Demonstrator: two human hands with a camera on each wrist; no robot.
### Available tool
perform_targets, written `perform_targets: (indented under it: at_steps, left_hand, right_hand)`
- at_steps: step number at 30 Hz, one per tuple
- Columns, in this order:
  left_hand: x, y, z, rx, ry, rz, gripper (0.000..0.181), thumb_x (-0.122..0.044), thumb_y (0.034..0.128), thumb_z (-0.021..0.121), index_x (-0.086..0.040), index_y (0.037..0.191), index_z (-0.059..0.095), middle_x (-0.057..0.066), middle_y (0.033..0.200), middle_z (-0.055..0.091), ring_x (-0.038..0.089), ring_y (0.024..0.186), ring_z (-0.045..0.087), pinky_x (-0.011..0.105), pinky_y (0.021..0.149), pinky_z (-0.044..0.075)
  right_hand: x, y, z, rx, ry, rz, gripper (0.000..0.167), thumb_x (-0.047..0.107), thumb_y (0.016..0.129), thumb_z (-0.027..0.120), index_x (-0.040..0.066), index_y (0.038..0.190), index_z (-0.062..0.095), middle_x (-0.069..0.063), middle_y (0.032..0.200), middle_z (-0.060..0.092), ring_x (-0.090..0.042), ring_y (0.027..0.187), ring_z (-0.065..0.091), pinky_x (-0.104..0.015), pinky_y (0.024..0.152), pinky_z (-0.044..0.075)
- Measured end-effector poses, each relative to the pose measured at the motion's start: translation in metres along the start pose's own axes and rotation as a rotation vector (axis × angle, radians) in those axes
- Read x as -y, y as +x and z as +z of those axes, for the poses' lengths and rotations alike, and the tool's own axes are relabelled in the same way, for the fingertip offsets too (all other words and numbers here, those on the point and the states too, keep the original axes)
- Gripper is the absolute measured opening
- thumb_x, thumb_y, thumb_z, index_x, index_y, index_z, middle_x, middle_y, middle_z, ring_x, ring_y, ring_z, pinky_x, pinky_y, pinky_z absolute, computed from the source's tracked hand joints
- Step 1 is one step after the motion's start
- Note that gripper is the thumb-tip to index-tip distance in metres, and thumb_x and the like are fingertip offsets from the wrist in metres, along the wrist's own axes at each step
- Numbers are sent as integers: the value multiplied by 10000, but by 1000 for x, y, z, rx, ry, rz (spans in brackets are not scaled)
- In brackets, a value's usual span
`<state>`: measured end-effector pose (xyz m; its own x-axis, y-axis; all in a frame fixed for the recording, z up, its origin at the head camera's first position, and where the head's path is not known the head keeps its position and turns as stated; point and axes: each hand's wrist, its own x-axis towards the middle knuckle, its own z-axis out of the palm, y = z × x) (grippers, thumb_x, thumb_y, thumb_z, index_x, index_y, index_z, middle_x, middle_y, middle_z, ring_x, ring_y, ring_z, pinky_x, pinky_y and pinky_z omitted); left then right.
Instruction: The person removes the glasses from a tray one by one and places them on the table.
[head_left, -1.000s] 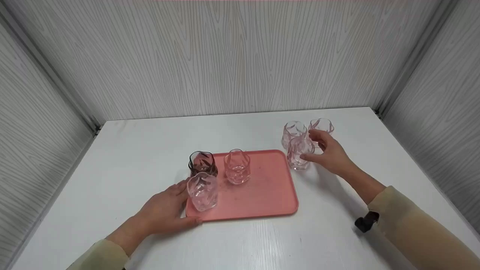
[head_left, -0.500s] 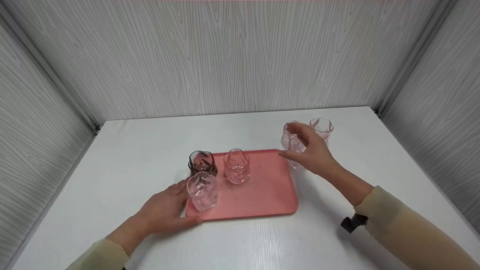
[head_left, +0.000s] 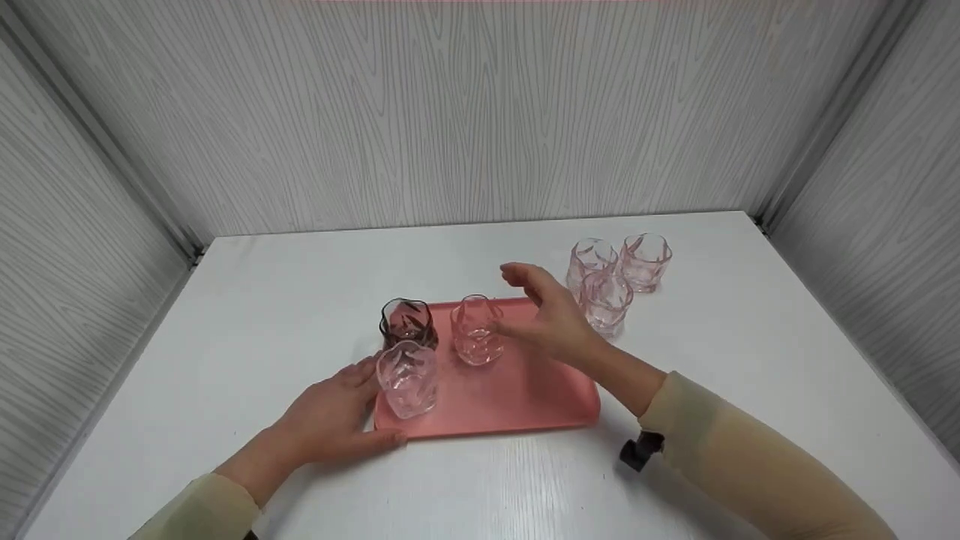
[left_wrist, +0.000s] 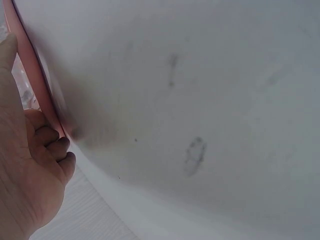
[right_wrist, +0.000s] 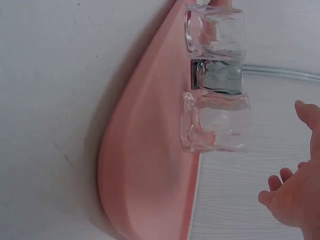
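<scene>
My left hand (head_left: 334,416) rests at the left end of a pink tray (head_left: 510,405), thumb on its front edge and fingers along its side; the left wrist view shows the hand (left_wrist: 35,165) against the tray's rim (left_wrist: 37,75). Above the tray's right part hovers my right hand (head_left: 555,319), fingers spread and holding nothing. Its thumb overlaps a pinkish glass (head_left: 474,341) in the head view, but the right wrist view shows the hand (right_wrist: 300,175) apart from that glass (right_wrist: 217,122). A dark glass (head_left: 405,322) stands behind a clear glass (head_left: 409,386) at the tray's left.
Beyond the tray's right back corner, three pinkish glasses stand close together on the white table (head_left: 712,337): one at the front (head_left: 606,304), one behind it (head_left: 589,262) and one at the right (head_left: 645,262). Pale wood-grain panels (head_left: 480,112) enclose the back and sides.
My right hand has moved left, from beside the front one of the three glasses to over the tray, and carries nothing. The left hand and all the glasses have stayed in place.
</scene>
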<state>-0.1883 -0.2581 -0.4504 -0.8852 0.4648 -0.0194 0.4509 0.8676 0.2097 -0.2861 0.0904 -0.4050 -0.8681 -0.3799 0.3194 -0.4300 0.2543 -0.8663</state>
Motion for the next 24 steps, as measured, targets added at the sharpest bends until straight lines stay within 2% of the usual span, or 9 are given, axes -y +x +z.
perform_targets:
  at_steps: [9,12,19,24]
  left_hand:
    - [1,0,1,-4,-2,8,1051,-841,899,553,-114,1645,411,184,1669,390,393,1508,419,583,1122,470]
    - [2,1,1,-4,-2,6,1058,-848,896,548,-123,1652,397,173,1674,382,384,1516,408,576,1132,463]
    - [0,0,0,7,3,4,1071,-836,899,558,-94,1652,385,191,1678,369,403,1513,406,582,1131,461]
    - [-1,1,-1,13,-1,-3,1066,-834,901,557,-95,1651,389,201,1671,378,409,1511,409,590,1133,456]
  right_hand:
    - [-14,0,34,57,-41,102,872,162,851,919,26,1576,455,-127,1559,512,-279,1458,465,-411,1241,341]
    - [-16,1,40,62,-53,128,902,155,843,924,42,1595,438,-128,1572,501,-270,1473,457,-398,1232,357]
    - [-20,4,49,62,-2,196,923,117,842,910,62,1616,411,-142,1628,459,-250,1512,426,-368,1208,387]
    - [-23,6,54,42,-27,222,864,96,848,899,46,1582,445,-139,1564,531,-252,1468,482,-359,1178,428]
